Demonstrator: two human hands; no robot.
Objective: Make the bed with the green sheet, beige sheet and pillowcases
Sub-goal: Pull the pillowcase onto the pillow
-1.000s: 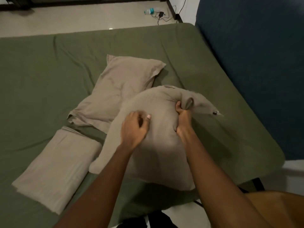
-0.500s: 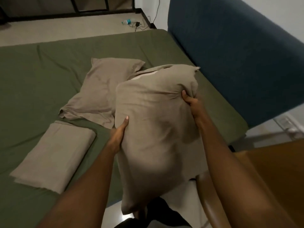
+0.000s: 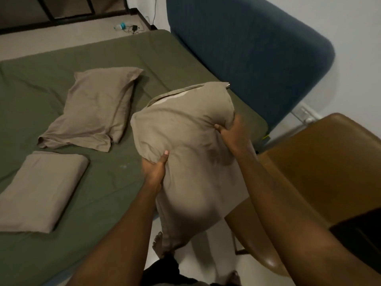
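Note:
I hold a pillow in a beige pillowcase (image 3: 185, 145) upright in the air over the bed's near edge. My left hand (image 3: 154, 170) grips its left side and my right hand (image 3: 235, 131) grips its right side. The case's open end is at the top, where a strip of white pillow shows. A second beige-cased pillow (image 3: 97, 108) lies on the green sheet (image 3: 51, 234), which covers the mattress. The folded beige sheet (image 3: 41, 190) lies at the left, near the bed's front edge.
A dark blue headboard (image 3: 247, 65) stands along the bed's right end. A brown chair (image 3: 321, 166) is close on my right. My bare feet (image 3: 158, 242) are on the pale floor below the pillow. A bottle and a charger (image 3: 127, 27) lie on the far floor.
The pillow was lifted off the bed and now hangs upright over the bed's edge. My hands have moved from its top to its two sides. My view has swung right toward the chair.

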